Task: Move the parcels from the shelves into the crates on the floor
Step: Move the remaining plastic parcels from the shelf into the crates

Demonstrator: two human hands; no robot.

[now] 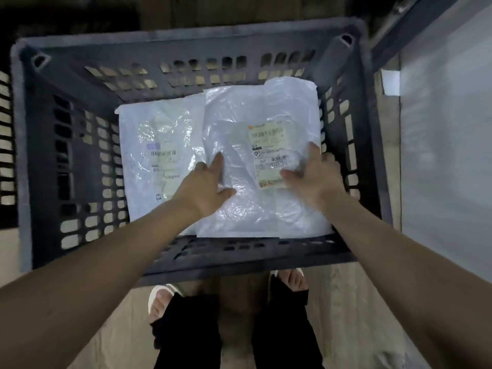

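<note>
- Head view, far left: a second slatted crate (5, 145) shows only as a strip at the frame edge, just beside the main crate.
- The dark grey plastic crate (66, 161) stands on the wooden floor (354, 302), its walls pierced with rows of slots, and fills most of the frame.
- Inside it, on the left, a white plastic parcel (157, 145) lies flat on the bottom, its pale label blurred and unreadable.
- The left hand (205, 185) reaches down into the crate with fingers straight and loosely spread, thumb out to the side; it rests on the left edge of the upper parcel, with the fingertips near the seam where the two bags overlap.
- The right-hand parcel (239, 129), a crinkled white bag, lies on top of the first one's right edge and reaches to the crate's right wall; its far corner leans up against the back wall.
- A shipping label (270, 153) with barcodes sits on this bag, between the two hands.
- The right hand (311, 174) lies on the bag's right side, fingers relaxed and slightly apart, thumb touching the label's lower edge; whether it grasps the plastic I cannot tell.
- Below the crate, two feet in pale sandals (159, 296) and dark trouser legs (282, 328) stand on the floor.
- Far right, a pale flat panel (447, 129) runs along the frame edge.
</note>
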